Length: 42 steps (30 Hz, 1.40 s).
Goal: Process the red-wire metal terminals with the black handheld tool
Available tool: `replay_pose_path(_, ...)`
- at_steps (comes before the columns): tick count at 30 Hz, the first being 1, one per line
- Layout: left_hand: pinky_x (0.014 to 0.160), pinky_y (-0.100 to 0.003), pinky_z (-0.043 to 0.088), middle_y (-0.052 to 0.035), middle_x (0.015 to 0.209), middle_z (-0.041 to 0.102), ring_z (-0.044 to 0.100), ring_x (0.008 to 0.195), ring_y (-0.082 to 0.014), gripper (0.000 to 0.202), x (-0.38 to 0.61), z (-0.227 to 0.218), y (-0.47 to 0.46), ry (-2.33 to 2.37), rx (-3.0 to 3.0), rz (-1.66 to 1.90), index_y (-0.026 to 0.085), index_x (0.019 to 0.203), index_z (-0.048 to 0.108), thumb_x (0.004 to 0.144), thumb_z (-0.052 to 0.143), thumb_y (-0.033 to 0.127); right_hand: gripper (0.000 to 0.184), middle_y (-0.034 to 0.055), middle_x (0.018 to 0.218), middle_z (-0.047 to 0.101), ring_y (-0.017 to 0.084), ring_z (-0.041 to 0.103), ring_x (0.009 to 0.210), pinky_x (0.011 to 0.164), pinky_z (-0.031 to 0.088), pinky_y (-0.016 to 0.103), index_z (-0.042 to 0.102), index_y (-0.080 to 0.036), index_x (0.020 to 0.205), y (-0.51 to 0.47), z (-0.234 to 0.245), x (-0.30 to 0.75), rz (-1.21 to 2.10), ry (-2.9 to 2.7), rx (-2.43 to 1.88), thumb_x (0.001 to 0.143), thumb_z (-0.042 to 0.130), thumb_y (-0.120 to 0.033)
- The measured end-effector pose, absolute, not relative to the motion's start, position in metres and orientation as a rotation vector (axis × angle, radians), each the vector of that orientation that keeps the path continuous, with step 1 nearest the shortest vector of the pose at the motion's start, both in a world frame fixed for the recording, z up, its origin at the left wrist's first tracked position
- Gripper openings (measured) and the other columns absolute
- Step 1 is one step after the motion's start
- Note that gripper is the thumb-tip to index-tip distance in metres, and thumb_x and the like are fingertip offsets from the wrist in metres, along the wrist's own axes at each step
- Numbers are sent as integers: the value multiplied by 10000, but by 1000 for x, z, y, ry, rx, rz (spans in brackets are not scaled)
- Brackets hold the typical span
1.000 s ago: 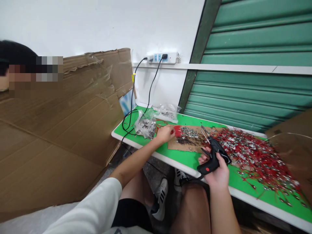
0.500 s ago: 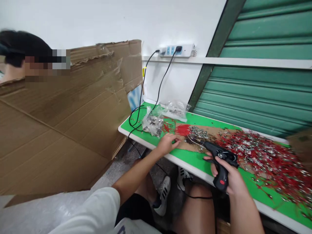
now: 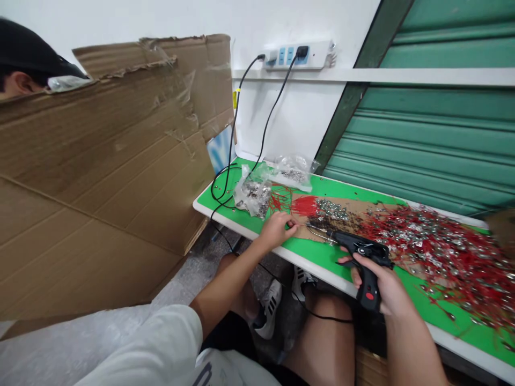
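My right hand [image 3: 384,281] is wrapped round the grip of a black soldering gun [image 3: 362,247] with a red button low on its handle. A thin curved metal tube runs along its front, and its tip points left over the cardboard strip [image 3: 317,234]. Just left of that tip, my left hand [image 3: 278,229] is closed in a pinch; what lies between its fingertips is too small to make out. Behind the fingers lies a bundle of red wires [image 3: 303,206], beside rows of small shiny metal pieces [image 3: 332,209]. Dark bits are scattered near the tip.
A large pile of red wires with metal ends [image 3: 442,257] covers the right of the green table [image 3: 257,228]. Plastic bags of metal parts [image 3: 252,195] stand behind. Black cords run from a power strip [image 3: 298,56]. A cardboard partition [image 3: 120,161] separates a person at left.
The view has tilted down slightly and shifted. The soldering gun is held more level, its tip still near my left fingertips. My left hand stays pinched. The person behind the cardboard appears farther left.
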<state>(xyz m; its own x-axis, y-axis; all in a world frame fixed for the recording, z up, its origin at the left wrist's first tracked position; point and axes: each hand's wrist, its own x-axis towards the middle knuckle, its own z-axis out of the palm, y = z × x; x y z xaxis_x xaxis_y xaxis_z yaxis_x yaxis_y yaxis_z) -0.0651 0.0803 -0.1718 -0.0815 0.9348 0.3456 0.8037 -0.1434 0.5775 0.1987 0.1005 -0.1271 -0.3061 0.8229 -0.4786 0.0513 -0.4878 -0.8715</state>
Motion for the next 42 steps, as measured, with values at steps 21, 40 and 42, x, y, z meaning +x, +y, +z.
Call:
replay_pose_path(21,810,-279,446,-31,816,683,592,812,-161,99,-65,-168,79,1929,1955,1010,167,841,704,875,646,240,537,14,419,492,96,397,366,328,266,199,776,-115,800,99,-120,192,1847,-1111,-1438,481,879,-535)
replay_pose_path(40,739,-236,452,-3,770,647,588,765,-125,55,-66,-168,84,1903,1868,1027,163,794,664,814,638,207,403,25,457,529,114,431,383,331,359,226,743,-158,695,97,-114,191,1812,-1123,-1487,522,872,-498)
replay_pose_path(42,737,-237,452,-8,776,643,587,772,-128,57,-66,-168,84,1910,1885,1024,163,799,659,823,632,207,375,35,499,570,118,447,382,330,372,234,750,-154,729,97,-111,189,1805,-1126,-1483,561,857,-472)
